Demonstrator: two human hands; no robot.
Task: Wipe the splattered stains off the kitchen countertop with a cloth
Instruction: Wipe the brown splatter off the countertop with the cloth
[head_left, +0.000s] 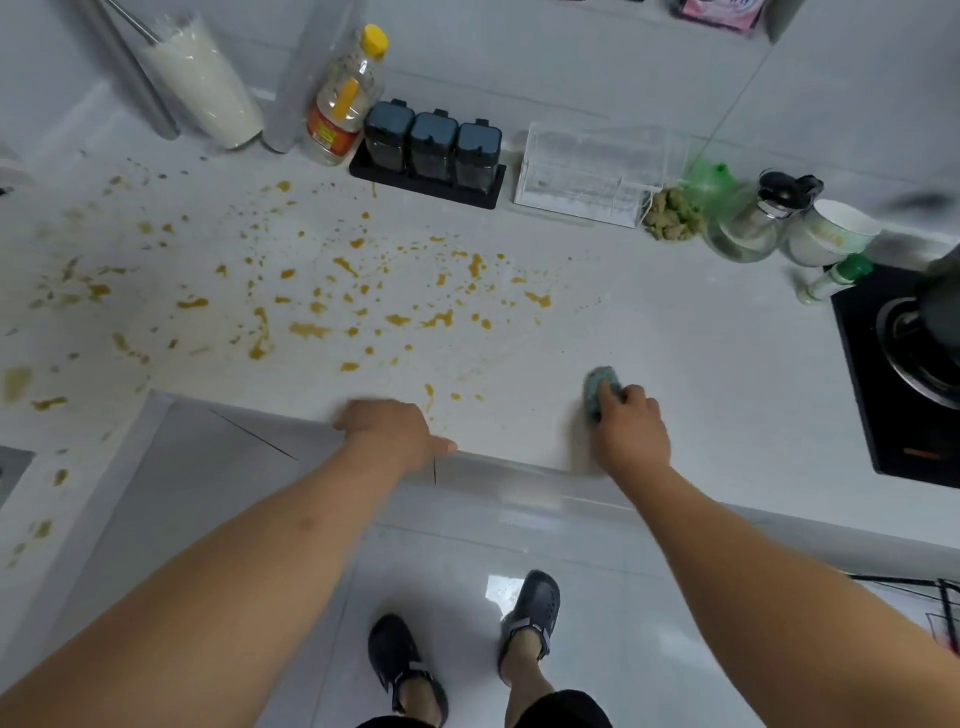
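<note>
Fingers (631, 397) of our right hand (631, 434) grasp the cloth (598, 388), pressed on the desk (701, 364) beside the stains (322, 306). Left hand (395, 431) rests curled on the edge, holding nothing. Sweep wide and we risk smearing orange towards the spice jars (431, 148).

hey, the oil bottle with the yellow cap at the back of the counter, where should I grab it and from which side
Take the bottle round its clear middle, just above the orange label. It stands upright, tilted in this wide view. Come from the front: the wall is behind it, the black spice rack stands close on its right and a clear container on its left. A wrap-around grip suits its round body.
</note>
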